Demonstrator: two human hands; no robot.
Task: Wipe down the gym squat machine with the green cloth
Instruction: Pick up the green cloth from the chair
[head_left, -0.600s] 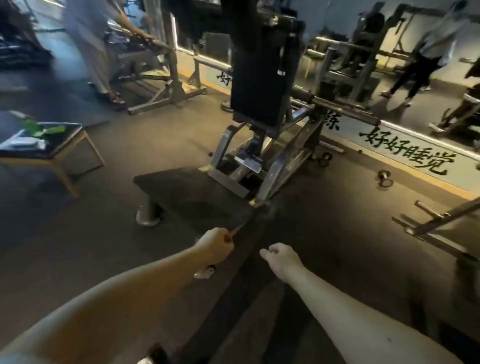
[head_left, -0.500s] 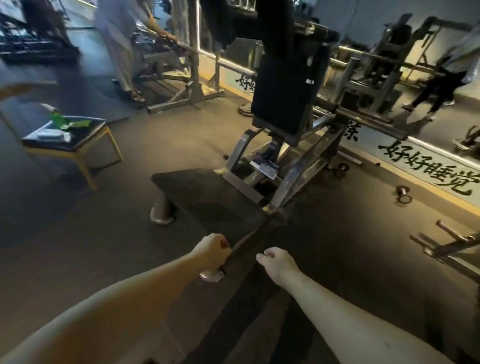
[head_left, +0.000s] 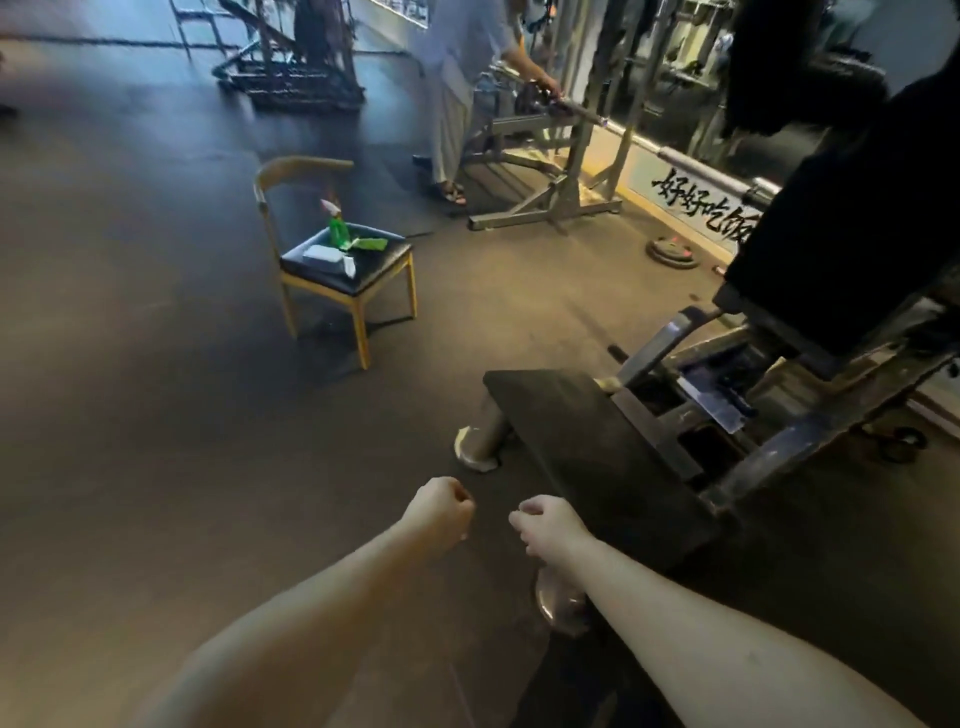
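Black rubber flooring throughout. At 3 o'clock, one squat machine (head_left: 831, 249): grey steel frame, black back pad, dark footplate (head_left: 597, 447) reaching down toward 6 o'clock. At 12 o'clock, one other person (head_left: 457, 78), standing at a barbell rack. At 10 o'clock, one wooden chair (head_left: 301, 167) with a black seat, seemingly serving as a stand to keep the cleaning kit off the floor and close to the machine. At 6 o'clock, two bare hands, left hand (head_left: 441, 512) and right hand (head_left: 550, 522), held out side by side near the footplate's near edge, both curled into fists and gripping nothing. On the chair seat, three items: one green spray bottle (head_left: 337, 228), upright; one white pack (head_left: 322, 254), possibly wipes; one green cloth (head_left: 370, 243), lying just beside the bottle, well apart from the machine. Wiping apparently not yet begun; cloth to be fetched first.
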